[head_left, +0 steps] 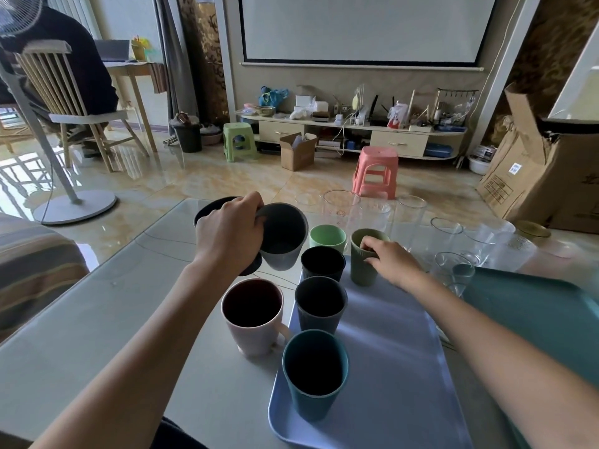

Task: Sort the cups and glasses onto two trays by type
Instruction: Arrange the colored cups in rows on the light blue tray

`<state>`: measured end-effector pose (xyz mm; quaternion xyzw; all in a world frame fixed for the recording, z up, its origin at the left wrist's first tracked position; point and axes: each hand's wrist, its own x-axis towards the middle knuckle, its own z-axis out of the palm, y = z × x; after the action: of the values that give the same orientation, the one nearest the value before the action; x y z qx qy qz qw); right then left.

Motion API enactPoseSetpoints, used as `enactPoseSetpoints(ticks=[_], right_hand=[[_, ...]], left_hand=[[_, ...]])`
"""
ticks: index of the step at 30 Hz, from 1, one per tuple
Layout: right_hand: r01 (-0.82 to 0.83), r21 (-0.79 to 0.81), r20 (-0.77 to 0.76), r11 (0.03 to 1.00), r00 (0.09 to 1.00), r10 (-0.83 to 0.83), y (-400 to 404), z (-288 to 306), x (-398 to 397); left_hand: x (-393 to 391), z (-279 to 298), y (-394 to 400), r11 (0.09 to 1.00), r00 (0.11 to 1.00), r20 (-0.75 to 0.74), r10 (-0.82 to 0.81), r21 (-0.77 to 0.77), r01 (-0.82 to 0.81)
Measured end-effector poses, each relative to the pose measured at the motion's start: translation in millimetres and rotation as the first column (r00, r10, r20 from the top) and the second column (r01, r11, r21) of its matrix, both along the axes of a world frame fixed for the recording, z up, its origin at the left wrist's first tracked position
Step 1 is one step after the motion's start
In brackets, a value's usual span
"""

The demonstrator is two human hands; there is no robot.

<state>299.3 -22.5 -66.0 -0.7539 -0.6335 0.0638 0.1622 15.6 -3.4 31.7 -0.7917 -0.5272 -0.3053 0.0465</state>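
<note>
The left hand (231, 231) grips a dark grey cup (282, 236) by its rim, thumb inside and fingers curled over the edge, holding it tilted above the table (97, 319) at about eleven o'clock from the lavender tray (389, 367). A second dark cup (210, 210) sits partly hidden behind that hand; whether the hand also holds it cannot be told. The right hand (390, 262) pinches the rim of an olive green cup (364, 264), fingertips dipped inside, at the tray's far edge toward twelve o'clock.

On the lavender tray stand three cups in a line along its left side: a teal cup (314, 374) nearest the viewer, a dark grey ribbed cup (320, 303) behind it, and a black cup (322, 262) beyond that. A pale green cup (327, 238) stands just past the black one, at the tray's far corner; whether it is on the tray cannot be told. A pink mug (252, 315) with a dark inside stands on the table just beside the tray's left edge, at nine o'clock.

Clear glasses (408, 218) are grouped on the table beyond and to the right, from twelve to two o'clock. A teal tray (534, 312) lies at three o'clock, its edge overlapping the lavender one.

Past the table are a pink stool (376, 171), a green stool (239, 140) and cardboard boxes (534, 176).
</note>
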Motion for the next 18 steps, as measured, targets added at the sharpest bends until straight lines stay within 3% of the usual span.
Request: enactPoseSetpoints(ticks=[5, 9, 11, 14, 18], right_hand=[[-0.009, 0.000, 0.051, 1.000, 0.999, 0.009, -4, 3, -1], [-0.067, 0.310, 0.106, 0.948, 0.994, 0.036, -28, 2, -13], [-0.170, 0.371, 0.127, 0.913, 0.983, 0.131, -43, -5, -21], [-0.267, 0.302, 0.066, 0.915, 0.963, 0.260, -50, -14, -34], [-0.243, 0.321, -0.104, 0.915, 0.951, 0.290, -39, -15, -48]], left_hand=[[-1, 0, 0, 1.000, 1.000, -0.011, -0.009, -0.009, 0.009], [1, -1, 1, 1.000, 1.000, -0.019, -0.016, -0.013, 0.015], [2, -3, 1, 1.000, 1.000, -0.026, -0.018, -0.021, 0.017], [1, -4, -1, 0.999, 0.999, -0.028, -0.023, -0.029, 0.023], [-3, -3, -4, 0.999, 1.000, -0.019, -0.004, -0.040, 0.003]])
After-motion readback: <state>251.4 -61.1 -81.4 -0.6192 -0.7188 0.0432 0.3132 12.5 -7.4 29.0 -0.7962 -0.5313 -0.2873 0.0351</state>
